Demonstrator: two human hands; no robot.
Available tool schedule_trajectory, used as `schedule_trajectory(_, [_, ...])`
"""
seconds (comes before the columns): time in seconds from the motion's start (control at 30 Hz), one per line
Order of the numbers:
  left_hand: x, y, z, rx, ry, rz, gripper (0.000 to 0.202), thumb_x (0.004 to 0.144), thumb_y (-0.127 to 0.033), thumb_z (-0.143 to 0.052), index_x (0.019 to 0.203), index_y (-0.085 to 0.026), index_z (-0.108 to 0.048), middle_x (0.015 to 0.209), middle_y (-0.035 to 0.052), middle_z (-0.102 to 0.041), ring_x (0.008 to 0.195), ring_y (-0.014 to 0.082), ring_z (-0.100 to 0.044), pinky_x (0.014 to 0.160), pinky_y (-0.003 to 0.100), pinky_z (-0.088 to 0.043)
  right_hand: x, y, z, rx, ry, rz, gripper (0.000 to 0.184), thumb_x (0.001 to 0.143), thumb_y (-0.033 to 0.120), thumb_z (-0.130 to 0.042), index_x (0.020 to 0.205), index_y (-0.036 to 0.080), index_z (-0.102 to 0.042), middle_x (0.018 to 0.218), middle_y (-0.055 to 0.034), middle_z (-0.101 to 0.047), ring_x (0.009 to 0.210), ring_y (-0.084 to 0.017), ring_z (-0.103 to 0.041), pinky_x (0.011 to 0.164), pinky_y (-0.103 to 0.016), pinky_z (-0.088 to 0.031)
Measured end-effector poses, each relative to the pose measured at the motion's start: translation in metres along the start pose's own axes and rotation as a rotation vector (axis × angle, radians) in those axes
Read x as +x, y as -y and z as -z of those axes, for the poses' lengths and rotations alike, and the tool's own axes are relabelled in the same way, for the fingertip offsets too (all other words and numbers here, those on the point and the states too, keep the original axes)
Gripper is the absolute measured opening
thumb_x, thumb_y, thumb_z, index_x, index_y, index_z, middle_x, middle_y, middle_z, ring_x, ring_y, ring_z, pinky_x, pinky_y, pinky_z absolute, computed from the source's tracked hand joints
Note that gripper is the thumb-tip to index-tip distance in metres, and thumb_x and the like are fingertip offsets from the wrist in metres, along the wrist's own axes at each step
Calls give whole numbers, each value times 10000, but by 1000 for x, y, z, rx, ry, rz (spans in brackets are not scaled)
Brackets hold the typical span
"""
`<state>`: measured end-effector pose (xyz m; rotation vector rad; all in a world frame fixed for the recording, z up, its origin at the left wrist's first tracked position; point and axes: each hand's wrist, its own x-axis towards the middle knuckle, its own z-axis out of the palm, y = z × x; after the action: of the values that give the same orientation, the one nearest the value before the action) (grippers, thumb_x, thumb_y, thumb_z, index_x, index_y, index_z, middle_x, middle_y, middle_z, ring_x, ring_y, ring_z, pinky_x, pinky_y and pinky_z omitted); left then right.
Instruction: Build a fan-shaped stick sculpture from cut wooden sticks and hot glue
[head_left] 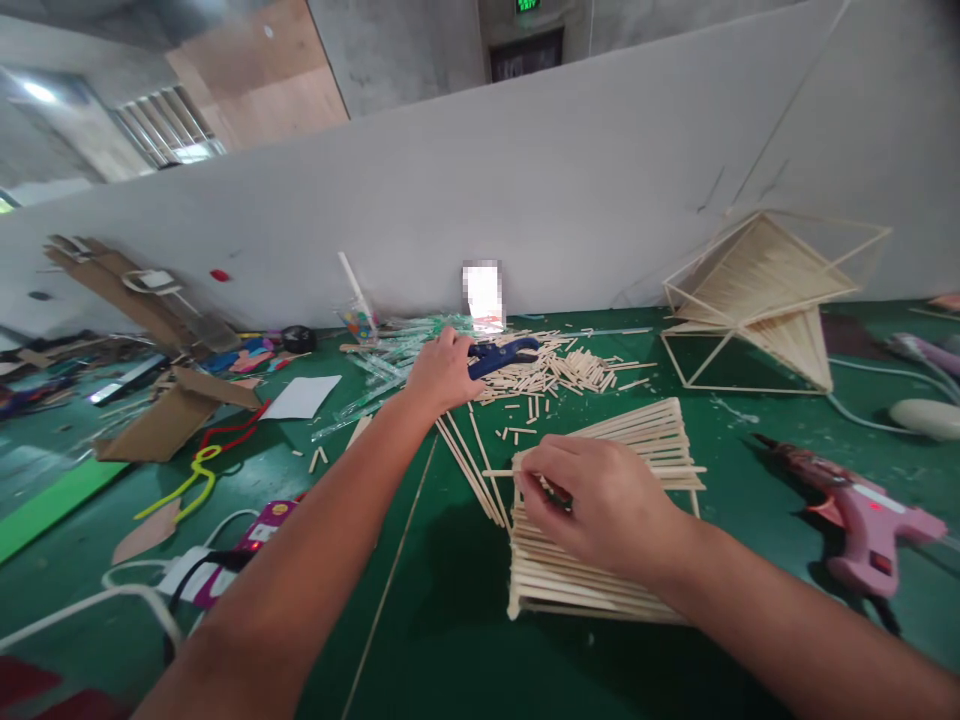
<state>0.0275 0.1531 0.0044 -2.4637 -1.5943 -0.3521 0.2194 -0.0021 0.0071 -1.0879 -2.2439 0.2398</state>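
My left hand point(442, 372) is stretched forward, its fingers closed around dark blue pliers point(510, 353) over a pile of short cut wooden sticks point(581, 370). My right hand point(600, 500) is closed in a pinch above a twisted frame of thin wooden sticks point(577, 592) on the table. A loose-looking wooden stick point(496, 473) pokes out to the left of those fingertips, and my hand hides its middle. Several long sticks point(472, 465) lie on the table between my two hands.
A pink glue gun point(862, 520) lies at the right. Behind it stands a larger stick model point(757, 300). A bright phone-like screen point(484, 295) leans against the grey partition point(600, 180). At the left are cardboard point(169, 425), yellow-handled scissors point(199, 480) and a power strip point(217, 570) with cables.
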Motion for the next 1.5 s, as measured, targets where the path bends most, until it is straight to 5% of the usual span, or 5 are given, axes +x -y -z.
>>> schedule_trajectory(0.2, [-61,-19,42,-114,-225,79,572,733,-263,-557,1258,-118,-380,1186,128,-527,1093,248,-525,972,363,-421,-2,3,6,95,-115,91,209,852,205,-459,718,141,-606,609,7,-505,544,-97,-426,516,-261,-283])
schedule_trajectory(0.33, [-100,-30,43,-357,-414,16,535,701,-164,-563,1218,-163,-422,1130,89,-560,1054,228,-550,959,369,-434,-3,0,13,169,-221,75,183,847,191,-479,705,138,-582,585,18,-460,521,-87,-402,493,-250,-281])
schedule_trajectory(0.47, [-118,-34,34,-471,-414,-47,566,675,-149,-566,1222,-194,-430,1136,83,-558,1039,243,-552,933,401,-440,-4,2,20,221,-318,85,120,836,153,-498,751,139,-582,566,34,-428,500,-77,-377,472,-238,-277])
schedule_trajectory(1.1, [-129,-51,32,-569,-340,-215,689,633,-268,-670,1264,-233,-395,1138,112,-554,1032,286,-542,893,436,-458,-6,10,10,343,-201,122,106,807,127,-474,712,174,-465,622,10,-435,543,-100,-357,480,-254,-266])
schedule_trajectory(1.5, [-128,-54,36,-508,-327,-199,333,677,-333,-614,969,-227,-496,849,65,-598,777,229,-566,669,378,-483,-7,10,8,370,-167,117,68,819,142,-454,772,181,-484,639,5,-472,556,-110,-408,491,-259,-300])
